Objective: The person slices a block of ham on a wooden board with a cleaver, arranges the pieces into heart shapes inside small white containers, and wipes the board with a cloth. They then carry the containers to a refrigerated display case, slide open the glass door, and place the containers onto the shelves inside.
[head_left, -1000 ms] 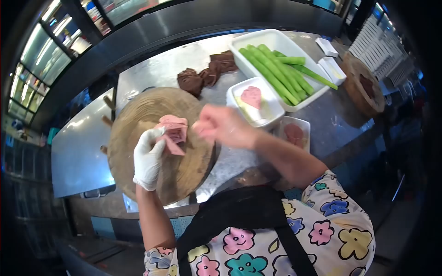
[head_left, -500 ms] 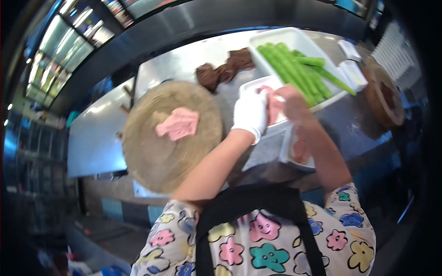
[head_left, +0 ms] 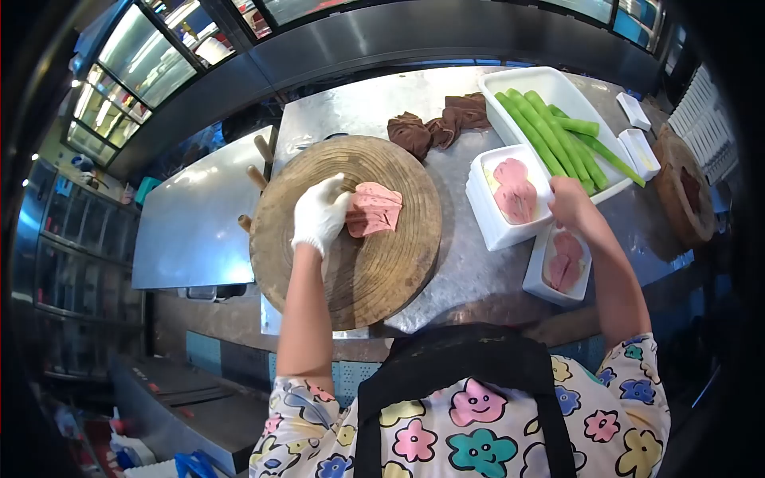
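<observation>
Nearest, 1 white container (head_left: 551, 292) holds flat pink slices (head_left: 566, 261). Beyond, a round wooden board (head_left: 378, 283) with a ringed, worn surface bears 1 pink slice (head_left: 376, 210): flat, thin, irregular in outline, marked with dark red flecks and lines. The white-gloved left hand (head_left: 321, 213) touches its left edge; whether that grip pinches it cannot be told. The bare right hand (head_left: 569, 201), fingers curled, is at the right rim of a 2nd white container (head_left: 510, 237) of pink slices; its grip cannot be determined. Farther, a white tray (head_left: 596, 97) carries green stalks (head_left: 543, 134).
</observation>
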Action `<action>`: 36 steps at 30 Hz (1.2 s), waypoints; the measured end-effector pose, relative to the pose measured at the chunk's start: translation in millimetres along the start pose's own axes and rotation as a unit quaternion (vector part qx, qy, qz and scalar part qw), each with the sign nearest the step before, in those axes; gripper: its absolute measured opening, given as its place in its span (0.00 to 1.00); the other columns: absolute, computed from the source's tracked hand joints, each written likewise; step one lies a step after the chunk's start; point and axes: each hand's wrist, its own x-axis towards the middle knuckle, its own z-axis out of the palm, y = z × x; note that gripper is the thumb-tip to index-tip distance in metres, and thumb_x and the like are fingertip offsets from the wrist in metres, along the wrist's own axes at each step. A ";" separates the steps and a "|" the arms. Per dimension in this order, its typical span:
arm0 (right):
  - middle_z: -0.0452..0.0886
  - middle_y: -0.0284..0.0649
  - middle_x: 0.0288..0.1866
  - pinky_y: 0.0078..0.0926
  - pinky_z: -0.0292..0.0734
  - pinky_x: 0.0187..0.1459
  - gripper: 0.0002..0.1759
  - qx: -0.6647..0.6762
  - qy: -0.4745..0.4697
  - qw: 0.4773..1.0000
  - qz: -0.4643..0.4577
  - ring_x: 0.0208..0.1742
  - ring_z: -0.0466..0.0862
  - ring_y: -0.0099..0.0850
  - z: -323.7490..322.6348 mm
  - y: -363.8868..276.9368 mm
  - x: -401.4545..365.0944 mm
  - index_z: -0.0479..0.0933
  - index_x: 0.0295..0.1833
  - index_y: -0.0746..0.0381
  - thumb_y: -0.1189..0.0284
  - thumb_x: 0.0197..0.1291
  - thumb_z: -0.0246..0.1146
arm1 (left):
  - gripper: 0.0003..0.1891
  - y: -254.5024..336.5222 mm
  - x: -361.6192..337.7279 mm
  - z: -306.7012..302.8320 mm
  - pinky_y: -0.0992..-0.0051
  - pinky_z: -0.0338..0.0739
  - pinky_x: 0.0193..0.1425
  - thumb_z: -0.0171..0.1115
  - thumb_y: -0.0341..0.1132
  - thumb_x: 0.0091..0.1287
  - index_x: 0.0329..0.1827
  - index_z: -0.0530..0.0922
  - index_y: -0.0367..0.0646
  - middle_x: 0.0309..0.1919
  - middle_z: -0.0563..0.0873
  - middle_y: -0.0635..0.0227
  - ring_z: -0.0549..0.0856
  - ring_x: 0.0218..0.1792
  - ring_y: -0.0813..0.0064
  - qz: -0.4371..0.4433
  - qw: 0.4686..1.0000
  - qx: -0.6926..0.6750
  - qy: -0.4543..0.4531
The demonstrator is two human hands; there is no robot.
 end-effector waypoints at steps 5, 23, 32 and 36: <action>0.83 0.53 0.24 0.40 0.81 0.26 0.09 -0.006 -0.065 0.993 0.099 0.26 0.87 0.42 -3.7 -13.0 10.2 0.80 0.36 0.74 0.87 0.49 0.57 | 0.31 3.9 47.8 16.9 0.65 0.78 0.57 0.69 0.46 0.59 0.68 0.75 0.56 0.50 0.86 0.51 0.86 0.51 0.55 0.121 0.949 0.105 -0.272; 0.83 0.52 0.32 0.23 0.74 0.14 0.12 0.604 0.219 0.726 0.244 0.20 0.83 0.34 27.6 80.5 1.0 0.74 0.48 0.77 0.76 0.68 0.58 | 0.17 7.2 50.0 20.2 0.64 0.78 0.51 0.58 0.44 0.71 0.49 0.84 0.39 0.40 0.87 0.48 0.86 0.44 0.51 0.160 0.956 0.091 -0.228; 0.83 0.53 0.44 0.39 0.77 0.49 0.17 0.080 0.404 0.910 -0.033 0.45 0.84 0.44 -16.0 45.5 19.7 0.80 0.50 0.67 0.68 0.58 0.67 | 0.19 -1.3 60.7 18.7 0.74 0.77 0.46 0.51 0.45 0.77 0.51 0.82 0.37 0.41 0.86 0.71 0.83 0.40 0.76 -0.052 0.929 -0.319 -0.180; 0.81 0.54 0.43 0.40 0.76 0.52 0.23 0.126 0.183 0.929 -0.296 0.47 0.82 0.47 27.6 -4.9 12.3 0.78 0.58 0.65 0.71 0.56 0.67 | 0.20 38.4 35.0 18.2 0.71 0.75 0.55 0.51 0.43 0.77 0.63 0.74 0.39 0.51 0.82 0.66 0.81 0.50 0.75 -0.064 0.789 -0.552 -0.262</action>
